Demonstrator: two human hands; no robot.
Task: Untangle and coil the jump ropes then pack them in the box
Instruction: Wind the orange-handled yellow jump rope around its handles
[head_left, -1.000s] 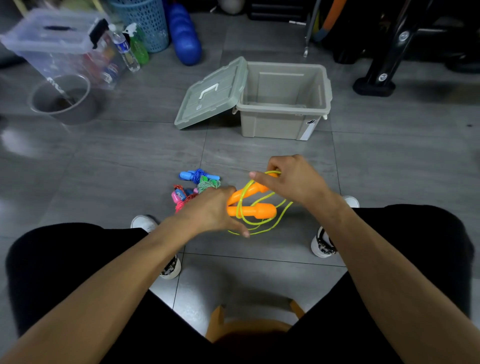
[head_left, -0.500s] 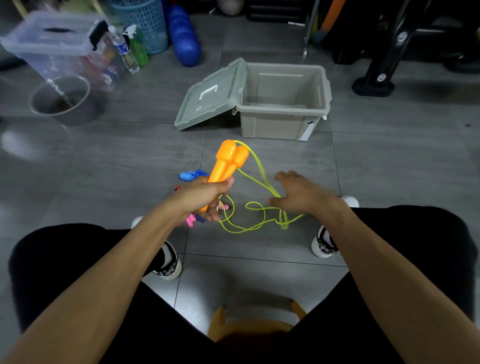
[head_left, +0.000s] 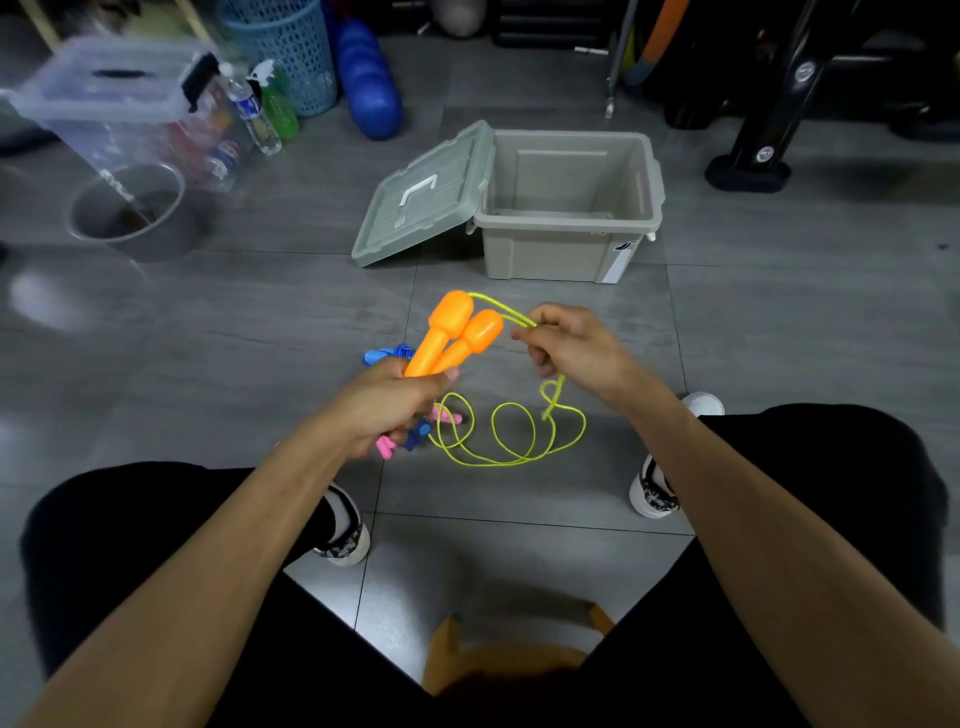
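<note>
My left hand (head_left: 387, 410) is clenched around the two orange handles (head_left: 454, 332) of one jump rope, held side by side with their fat ends pointing up and away from me. My right hand (head_left: 576, 345) pinches the yellow-green cord (head_left: 511, 434) just beside those handle tops, fingers closed on it. From there the cord drops behind the hand and lies in several loose loops on the grey floor between my feet, with what looks like a small knot or twist just under my right wrist.

By my reading I am early in the job. This one rope is pulled free of the others, but it is not coiled — the loops on the floor are slack and uneven, and that twist probably needs working out first. The rest of the ropes (head_left: 400, 436) sit in a small heap under and behind my left hand; I can make out blue and pink handles, still bunched, though how badly tangled I cannot tell.

The grey box (head_left: 569, 254) stands open further ahead, well apart from my hands, its lid (head_left: 423, 195) leaning against its left side. What I can see of its inside holds no rope — so nothing appears packed yet.
</note>
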